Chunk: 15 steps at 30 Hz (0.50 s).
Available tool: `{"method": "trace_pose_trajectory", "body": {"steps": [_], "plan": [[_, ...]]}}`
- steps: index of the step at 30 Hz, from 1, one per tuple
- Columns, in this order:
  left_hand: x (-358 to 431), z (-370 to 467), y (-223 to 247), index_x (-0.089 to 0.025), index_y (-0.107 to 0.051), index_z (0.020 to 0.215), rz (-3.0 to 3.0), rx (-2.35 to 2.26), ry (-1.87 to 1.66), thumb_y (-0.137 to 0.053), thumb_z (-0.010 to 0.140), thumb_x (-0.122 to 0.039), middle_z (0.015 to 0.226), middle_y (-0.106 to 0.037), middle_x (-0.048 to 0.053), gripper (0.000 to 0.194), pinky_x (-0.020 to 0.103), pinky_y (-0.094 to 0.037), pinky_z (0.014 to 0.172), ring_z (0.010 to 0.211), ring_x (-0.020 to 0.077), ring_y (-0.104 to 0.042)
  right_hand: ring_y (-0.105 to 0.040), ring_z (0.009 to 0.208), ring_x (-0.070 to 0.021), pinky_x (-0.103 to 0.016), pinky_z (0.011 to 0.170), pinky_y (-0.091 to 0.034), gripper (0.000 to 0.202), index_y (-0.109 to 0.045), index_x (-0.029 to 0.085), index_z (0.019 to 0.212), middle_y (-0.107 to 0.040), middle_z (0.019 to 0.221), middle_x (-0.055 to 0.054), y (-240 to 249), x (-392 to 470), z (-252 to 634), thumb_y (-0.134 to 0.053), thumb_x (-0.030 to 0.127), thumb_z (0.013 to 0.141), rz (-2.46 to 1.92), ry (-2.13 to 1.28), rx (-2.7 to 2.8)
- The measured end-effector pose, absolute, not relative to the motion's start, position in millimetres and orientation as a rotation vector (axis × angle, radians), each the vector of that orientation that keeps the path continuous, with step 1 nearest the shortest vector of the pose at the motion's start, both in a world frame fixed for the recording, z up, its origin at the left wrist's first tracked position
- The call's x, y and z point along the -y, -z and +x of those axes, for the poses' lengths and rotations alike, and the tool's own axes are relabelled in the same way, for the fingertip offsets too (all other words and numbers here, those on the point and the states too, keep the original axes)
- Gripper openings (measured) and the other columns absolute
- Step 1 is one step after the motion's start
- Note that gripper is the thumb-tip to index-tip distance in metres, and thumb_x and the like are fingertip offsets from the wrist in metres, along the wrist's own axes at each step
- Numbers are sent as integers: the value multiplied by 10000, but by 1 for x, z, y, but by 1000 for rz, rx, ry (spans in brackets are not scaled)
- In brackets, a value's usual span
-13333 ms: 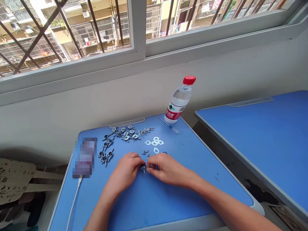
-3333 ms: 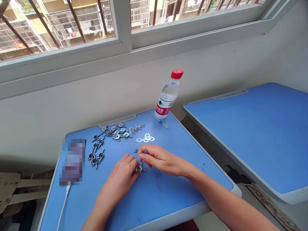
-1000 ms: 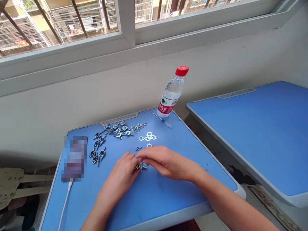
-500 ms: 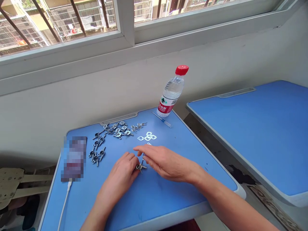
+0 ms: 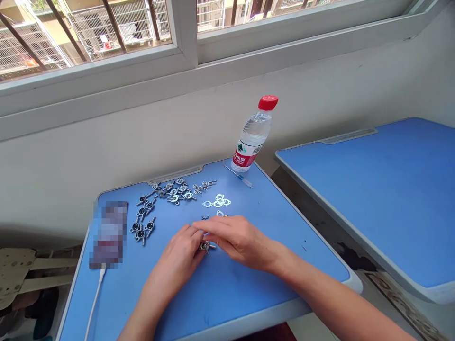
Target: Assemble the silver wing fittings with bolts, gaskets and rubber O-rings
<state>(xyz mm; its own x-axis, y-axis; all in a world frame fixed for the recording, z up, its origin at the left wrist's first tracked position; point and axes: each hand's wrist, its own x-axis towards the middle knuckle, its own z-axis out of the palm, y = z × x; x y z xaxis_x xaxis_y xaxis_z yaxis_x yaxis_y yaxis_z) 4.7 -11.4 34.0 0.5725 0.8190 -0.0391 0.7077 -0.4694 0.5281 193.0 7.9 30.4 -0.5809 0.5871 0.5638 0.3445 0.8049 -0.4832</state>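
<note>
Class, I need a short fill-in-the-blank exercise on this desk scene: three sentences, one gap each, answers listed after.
1. The water bottle has a ____ cap.
2. Both hands, left hand and right hand, meet over a small ____ part.
3. The desk top is coloured ____.

Missing words: red; metal; blue

Two blue desks [image 5: 373, 189] under a barred, daylit window [image 5: 106, 28], pale wall [image 5: 106, 151].

Bright daylight from the window [image 5: 106, 28]; edges bend, phone area seemingly blurred.
</note>
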Motion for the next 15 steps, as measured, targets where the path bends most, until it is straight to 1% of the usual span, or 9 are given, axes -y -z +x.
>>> {"method": "trace_pose_trajectory", "body": {"steps": [3,7,9,12,14,15], "plan": [[11,5,-35,-217,-582,964,2299,-1249,-270,-524,867,-37,996,-652,21,212,389,-518,850,946,211,-612,-624,692,-160,-265,568,-488,294,-579,150,1220,-704,842,-52,-36,-6,194,-385,131,999,-672,-481,2312],[11,5,-34,-203,-558,855,2356,-1254,-196,-547,860,-50,921,-634,26,153,371,-515,767,902,225,-586,-646,814,-192,-307,664,-524,339,-526,116,1285,-700,948,-97,-43,-7,201,-352,130,994,-743,-572,2354],[10,4,-33,-197,-554,836,2378,-1259,-152,-549,870,-62,892,-622,26,140,368,-504,752,878,223,-571,-642,799,-181,-299,679,-519,305,-566,134,1218,-702,917,-84,-44,-9,203,-357,128,995,-743,-593,2334],[10,3,-31,-202,-571,892,2378,-1253,-144,-534,896,-88,915,-615,24,120,359,-494,760,883,216,-559,-602,681,-156,-271,608,-480,232,-625,145,1006,-680,779,-52,-41,-11,202,-398,194,1012,-742,-520,2268],[9,2,-30,-203,-574,881,2380,-1249,-136,-518,908,-105,909,-611,23,116,351,-492,746,874,212,-558,-570,628,-146,-263,565,-448,256,-621,149,899,-651,721,-41,-38,-10,200,-417,250,1018,-763,-452,2247],[9,2,-30,-203,-574,873,2379,-1247,-140,-512,910,-108,904,-612,23,120,351,-493,742,870,212,-561,-563,620,-145,-263,556,-439,267,-618,150,884,-643,715,-40,-37,-10,198,-418,263,1020,-773,-430,2246]]}}
